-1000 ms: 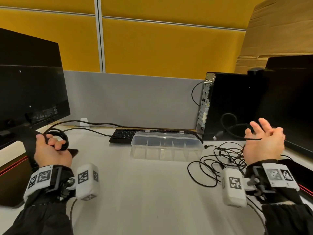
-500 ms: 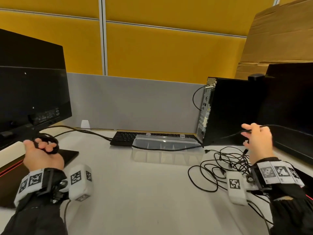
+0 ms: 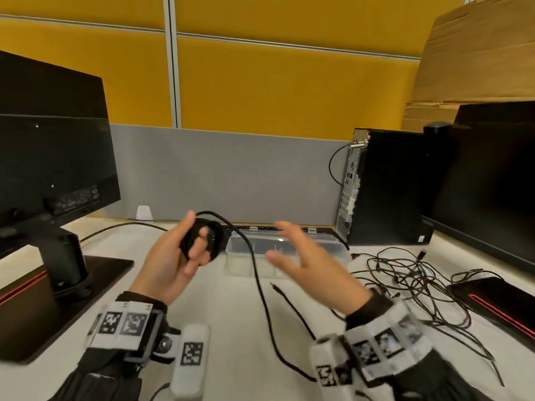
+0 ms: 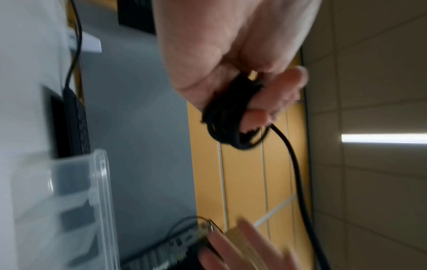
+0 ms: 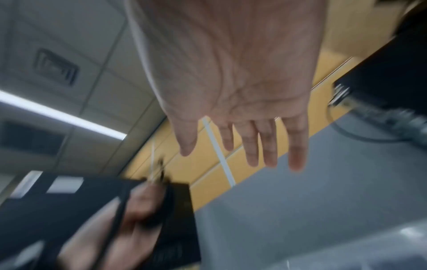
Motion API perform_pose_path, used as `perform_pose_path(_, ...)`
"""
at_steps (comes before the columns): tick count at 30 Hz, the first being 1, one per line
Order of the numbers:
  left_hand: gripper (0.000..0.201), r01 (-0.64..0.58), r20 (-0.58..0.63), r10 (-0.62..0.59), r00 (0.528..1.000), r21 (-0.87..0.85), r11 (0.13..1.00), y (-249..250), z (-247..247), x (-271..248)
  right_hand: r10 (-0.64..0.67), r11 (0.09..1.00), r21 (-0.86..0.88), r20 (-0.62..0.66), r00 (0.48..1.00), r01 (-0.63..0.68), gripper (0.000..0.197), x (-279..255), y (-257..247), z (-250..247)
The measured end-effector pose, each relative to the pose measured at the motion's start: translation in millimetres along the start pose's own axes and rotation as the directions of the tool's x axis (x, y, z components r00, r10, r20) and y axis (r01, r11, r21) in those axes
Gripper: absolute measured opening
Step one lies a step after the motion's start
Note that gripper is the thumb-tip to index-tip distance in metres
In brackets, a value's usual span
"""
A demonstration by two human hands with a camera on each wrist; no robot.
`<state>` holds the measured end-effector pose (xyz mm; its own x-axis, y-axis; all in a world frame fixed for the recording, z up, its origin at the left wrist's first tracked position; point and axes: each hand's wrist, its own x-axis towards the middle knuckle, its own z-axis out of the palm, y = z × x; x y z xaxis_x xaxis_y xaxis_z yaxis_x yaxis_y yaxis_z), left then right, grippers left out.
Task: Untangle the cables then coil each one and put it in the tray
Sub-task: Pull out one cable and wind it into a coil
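Observation:
My left hand [image 3: 191, 250] grips a coil of black cable [image 3: 212, 241] above the desk, left of the clear plastic tray [image 3: 246, 260]. In the left wrist view the coil [image 4: 228, 117] is wrapped round the curled fingers. Its loose tail [image 3: 262, 299] arcs over the hand and drops to the desk between my hands. My right hand [image 3: 292, 253] hovers in front of the tray with straight, spread fingers and holds nothing; the right wrist view shows the bare palm [image 5: 231, 82]. A tangle of thin black cables [image 3: 411, 285] lies on the desk at the right.
A monitor [image 3: 49, 157] on its stand sits at the left, a black computer tower [image 3: 385, 186] and a second monitor [image 3: 492, 180] at the right. A keyboard [image 3: 315, 231] lies behind the tray. A grey partition closes the desk's back.
Both hands have come to the middle of the desk. My right hand has let go of the cable it pulled and now is spread. The left hand brought the coil in front of the tray.

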<state>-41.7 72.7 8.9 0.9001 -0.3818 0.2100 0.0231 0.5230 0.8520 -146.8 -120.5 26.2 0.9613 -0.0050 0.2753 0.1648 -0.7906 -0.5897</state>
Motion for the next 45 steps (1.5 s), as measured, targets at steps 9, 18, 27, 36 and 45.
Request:
perform_pose_path(9,0.037,-0.037,-0.038,0.036,0.999,-0.003,0.999,-1,-2,4,0.001,0.431,0.884,0.203,0.979,-0.183,0.033,-22,-7,13)
perform_pose_path(18,0.024,0.126,0.368,0.060,0.928,-0.461,0.878,4,5,-3,-0.021,0.945,-0.324,-0.227,0.974,-0.055,0.015,3,23,23)
perform_pose_path(27,0.024,-0.210,0.154,0.177,0.972,0.242,0.947,-20,3,9,-0.391,0.887,-0.302,-0.088,0.916,0.350,0.032,-24,-26,20)
perform_pose_path(36,0.053,0.011,0.506,-0.112,0.855,0.198,0.980,-15,17,-16,-0.198,0.979,-0.104,-0.269,0.943,0.176,0.023,34,13,16)
perform_pose_path(45,0.023,-0.157,0.110,0.178,0.978,-0.178,0.971,-13,26,-6,-0.140,0.968,-0.160,0.299,0.944,0.194,0.033,12,3,29)
